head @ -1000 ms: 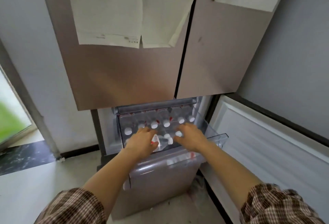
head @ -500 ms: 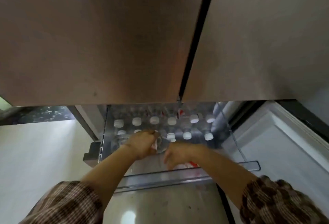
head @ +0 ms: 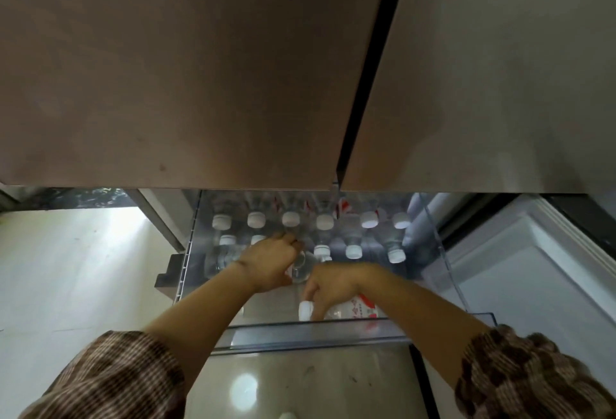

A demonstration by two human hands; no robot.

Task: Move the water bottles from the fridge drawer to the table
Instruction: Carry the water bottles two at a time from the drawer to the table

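We saw rows of white-capped water bottles [head: 325, 221] standing upright at the back of the open fridge drawer [head: 310, 332], with two more in a person's hands nearer its front rim. The left hand [head: 270, 262] was curled round a clear bottle [head: 301, 268] mid-drawer, and just beside it the right hand [head: 333, 287] grasped a red-labelled bottle [head: 358, 310] lying on its side against the front wall. Closed brown fridge doors [head: 200, 69] hung above, with pale floor [head: 66, 268] to the left.
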